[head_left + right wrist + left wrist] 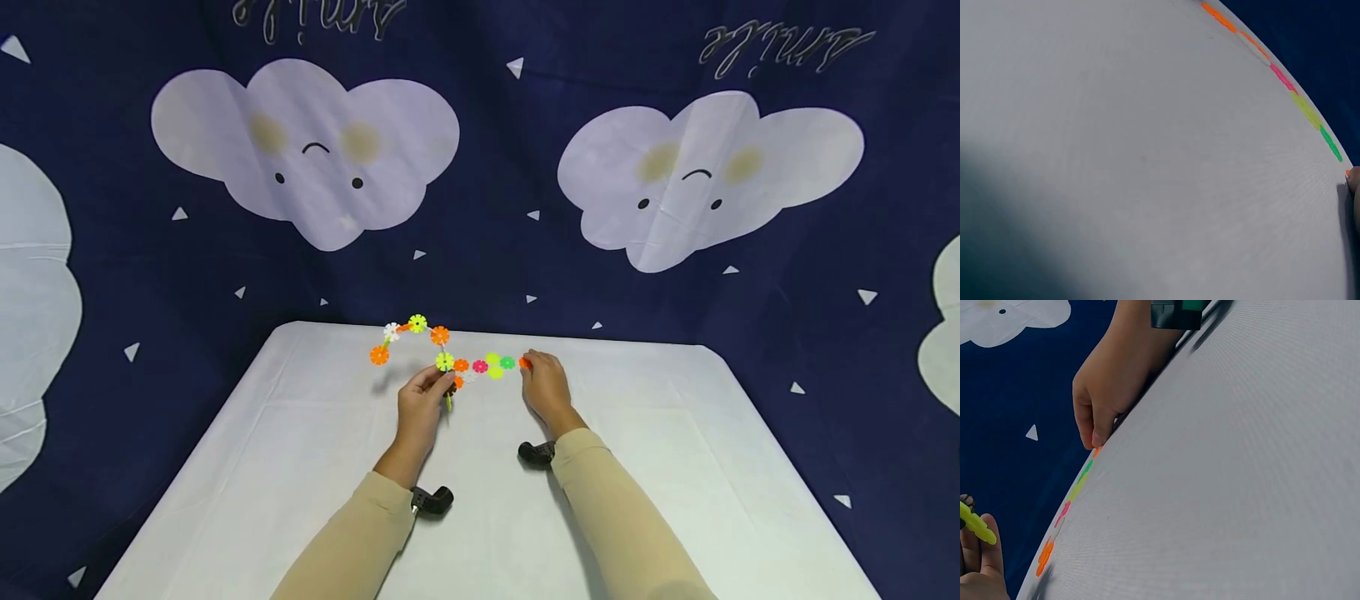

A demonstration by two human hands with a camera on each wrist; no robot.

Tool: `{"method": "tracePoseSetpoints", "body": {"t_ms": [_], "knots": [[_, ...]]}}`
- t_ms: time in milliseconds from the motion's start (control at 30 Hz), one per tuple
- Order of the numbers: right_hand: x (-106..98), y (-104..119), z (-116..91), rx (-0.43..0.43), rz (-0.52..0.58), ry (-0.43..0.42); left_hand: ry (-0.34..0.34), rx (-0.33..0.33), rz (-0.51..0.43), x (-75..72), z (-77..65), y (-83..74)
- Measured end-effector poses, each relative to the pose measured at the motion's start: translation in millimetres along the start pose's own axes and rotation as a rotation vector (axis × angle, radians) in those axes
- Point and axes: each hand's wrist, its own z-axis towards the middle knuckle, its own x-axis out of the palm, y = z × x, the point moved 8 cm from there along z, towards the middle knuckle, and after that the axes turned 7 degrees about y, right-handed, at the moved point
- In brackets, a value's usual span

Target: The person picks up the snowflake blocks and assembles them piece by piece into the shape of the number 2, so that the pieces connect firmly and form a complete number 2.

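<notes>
My left hand (420, 408) grips an assembly of notched plastic snowflake discs, held up off the table. Its curved arm runs through a lime disc (445, 362) and a white disc (392, 332) to an orange end disc (379, 355). A dark piece sits by the fingertips, partly hidden. Over at the right, my right hand (547, 387) pinches an orange disc (524, 362) at the tabletop between thumb and finger, covering much of it. Loose discs lie flat between the hands: green (507, 363), lime (495, 372), pink (480, 367), orange (461, 365) and white (470, 377).
A white-covered table (480, 517) spreads under both arms. Behind its far edge hangs a dark blue cloth (495, 275) printed with clouds and triangles. Each wrist carries a black camera mount, one at the left (433, 502) and one at the right (536, 455).
</notes>
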Motion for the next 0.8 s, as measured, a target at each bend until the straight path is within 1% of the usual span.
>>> {"method": "tracePoseSetpoints", "body": {"t_ms": [100, 333, 533, 667, 800], "knots": [[1, -2, 2, 0.015, -0.005, 0.014, -0.003, -0.001, 0.004, -0.1, 1.1, -0.5], [0, -7, 3, 0.062, 0.040, 0.009, 0.001, 0.010, -0.011, 0.2, 2.4, 0.2], [-3, -6, 3, 0.045, 0.055, -0.018, -0.011, -0.009, -0.027, 0.1, 1.9, 0.7], [-5, -8, 2, 0.047, 0.106, -0.033, -0.007, -0.013, -0.030, 1.0, 2.0, 0.8], [-5, -12, 1, 0.088, 0.149, -0.024, -0.002, -0.010, -0.020, 1.8, 1.4, 0.8]]}}
